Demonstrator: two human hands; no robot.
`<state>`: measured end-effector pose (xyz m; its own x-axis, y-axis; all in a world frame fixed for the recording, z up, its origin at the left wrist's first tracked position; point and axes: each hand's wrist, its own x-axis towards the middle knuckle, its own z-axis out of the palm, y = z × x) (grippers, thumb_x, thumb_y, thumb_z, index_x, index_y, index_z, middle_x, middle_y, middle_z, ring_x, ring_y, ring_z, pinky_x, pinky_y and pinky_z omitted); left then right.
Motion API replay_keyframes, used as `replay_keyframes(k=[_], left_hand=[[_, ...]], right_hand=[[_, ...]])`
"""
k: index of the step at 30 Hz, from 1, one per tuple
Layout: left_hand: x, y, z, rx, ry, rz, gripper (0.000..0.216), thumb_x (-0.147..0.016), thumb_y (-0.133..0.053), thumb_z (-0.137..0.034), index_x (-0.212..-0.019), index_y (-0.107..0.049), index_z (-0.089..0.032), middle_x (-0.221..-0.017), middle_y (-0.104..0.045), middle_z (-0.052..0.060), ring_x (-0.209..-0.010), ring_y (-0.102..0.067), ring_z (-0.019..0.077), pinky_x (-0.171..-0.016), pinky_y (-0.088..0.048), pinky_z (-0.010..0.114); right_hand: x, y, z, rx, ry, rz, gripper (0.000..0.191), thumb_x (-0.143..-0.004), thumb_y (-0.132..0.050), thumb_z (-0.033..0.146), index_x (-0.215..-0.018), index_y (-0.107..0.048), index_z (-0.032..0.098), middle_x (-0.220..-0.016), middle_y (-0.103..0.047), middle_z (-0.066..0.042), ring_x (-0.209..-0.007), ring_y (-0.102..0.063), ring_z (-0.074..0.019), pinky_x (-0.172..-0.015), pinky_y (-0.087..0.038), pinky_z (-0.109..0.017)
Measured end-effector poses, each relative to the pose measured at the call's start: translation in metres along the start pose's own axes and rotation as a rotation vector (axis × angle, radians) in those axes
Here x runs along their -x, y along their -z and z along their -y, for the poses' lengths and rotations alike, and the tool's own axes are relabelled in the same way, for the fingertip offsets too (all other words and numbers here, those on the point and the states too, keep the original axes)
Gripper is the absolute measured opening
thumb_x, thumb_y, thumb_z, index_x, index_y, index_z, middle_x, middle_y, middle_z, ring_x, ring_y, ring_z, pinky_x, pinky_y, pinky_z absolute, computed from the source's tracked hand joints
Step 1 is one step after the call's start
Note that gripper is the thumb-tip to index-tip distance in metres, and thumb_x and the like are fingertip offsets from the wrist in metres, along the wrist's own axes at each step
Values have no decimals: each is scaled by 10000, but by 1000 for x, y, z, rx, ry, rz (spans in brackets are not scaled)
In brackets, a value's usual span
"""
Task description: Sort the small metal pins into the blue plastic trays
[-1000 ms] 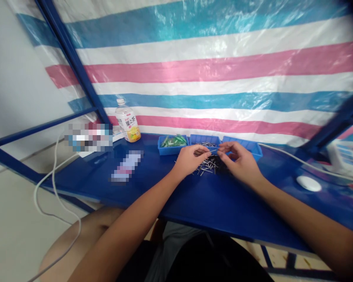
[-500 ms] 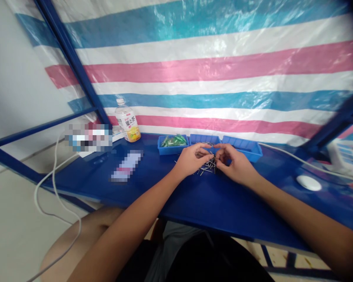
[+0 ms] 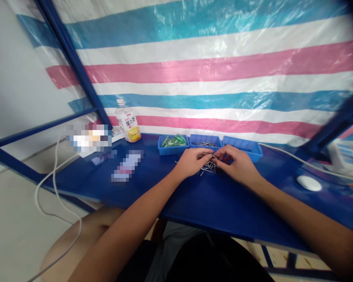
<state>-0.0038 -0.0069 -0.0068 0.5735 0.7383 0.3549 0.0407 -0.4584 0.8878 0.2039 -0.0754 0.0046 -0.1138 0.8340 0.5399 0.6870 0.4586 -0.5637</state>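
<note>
Over a loose pile of thin silvery metal pins (image 3: pixel 207 168), my two hands meet with their fingertips nearly touching. My left hand (image 3: pixel 191 161) is closed, thumb against the bent fingers; whatever lies between them is hidden. My right hand (image 3: pixel 237 162) pinches with thumb and forefinger, and a thin dark metal sliver shows at its tips. Just behind the hands stands the middle blue bin (image 3: pixel 204 137), holding more of the pins. A left blue bin (image 3: pixel 173 150) contains green pieces. My right fingers partly cover the right blue bin (image 3: pixel 254 150).
A drink bottle (image 3: pixel 129 123) stands at the back left of the blue table (image 3: pixel 206 203). A blurred-out flat object (image 3: pixel 127 166) lies in front of it. To the right are a white mouse (image 3: pixel 308 183) and a white cable (image 3: pixel 297 159). Striped plastic sheeting (image 3: pixel 200 74) hangs behind.
Both hands' raised fingers have come down and closed in, fingertips now nearer each other above the pile. The pins in the middle bin show more fully.
</note>
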Motion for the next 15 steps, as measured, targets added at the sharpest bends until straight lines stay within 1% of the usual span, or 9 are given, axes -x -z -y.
replay_keyframes(k=[2, 4, 6, 8, 11, 13, 15], left_hand=[[-1, 2, -1, 12, -20, -18, 245, -954, -720, -267, -1169, -790, -173, -1149, -824, 110, -1068, -798, 244, -1004, -643, 424], [-1, 2, -3, 40, -24, -26, 212, -942, -724, -229, -1137, -783, -172, -1127, -825, 106, -1053, -799, 232, -1032, -629, 441], [-1, 2, -3, 69, -11, -42, 154, -927, -737, -209, -1075, -758, -173, -1080, -824, 101, -1015, -801, 222, -1013, -631, 441], [-1, 0, -3, 117, 10, -70, 112, -908, -745, -173, -1001, -683, -173, -1045, -816, 95, -992, -801, 215, -979, -634, 431], [-1, -2, -3, 171, 60, -106, 227, -882, -737, -109, -943, -532, -187, -1052, -800, 91, -1008, -802, 220, -934, -631, 410], [-1, -3, -3, 170, 96, -105, 283, -875, -744, -108, -947, -485, -197, -1076, -795, 96, -1014, -802, 230, -898, -632, 402], [-1, -2, -3, 157, 104, -84, 328, -864, -779, -136, -953, -470, -205, -1069, -795, 98, -987, -800, 232, -863, -631, 397]], right_hand=[[0, -1, -2, -18, 21, 34, 234, -939, -736, 469, -1018, -735, 248, -926, -736, -68, -739, -659, -211, -674, -559, -377], [0, -1, -4, -45, 21, 55, 254, -942, -739, 485, -1040, -747, 250, -954, -749, -72, -758, -675, -217, -683, -563, -382], [0, -1, -4, -65, 3, 58, 250, -962, -720, 489, -1045, -761, 257, -973, -762, -72, -774, -689, -221, -697, -567, -388], [1, -1, -4, -70, -20, 49, 247, -981, -698, 491, -1024, -769, 259, -969, -769, -68, -775, -692, -219, -704, -565, -389], [1, -2, -5, -95, -63, 25, 276, -980, -697, 514, -1033, -756, 250, -937, -771, -62, -771, -694, -216, -700, -571, -379], [1, -3, -5, -138, -86, 12, 346, -959, -721, 537, -1144, -736, 245, -940, -775, -63, -783, -701, -220, -695, -581, -370], [1, -3, -4, -170, -96, 10, 420, -945, -737, 548, -1233, -721, 242, -945, -779, -64, -789, -706, -222, -691, -584, -365]])
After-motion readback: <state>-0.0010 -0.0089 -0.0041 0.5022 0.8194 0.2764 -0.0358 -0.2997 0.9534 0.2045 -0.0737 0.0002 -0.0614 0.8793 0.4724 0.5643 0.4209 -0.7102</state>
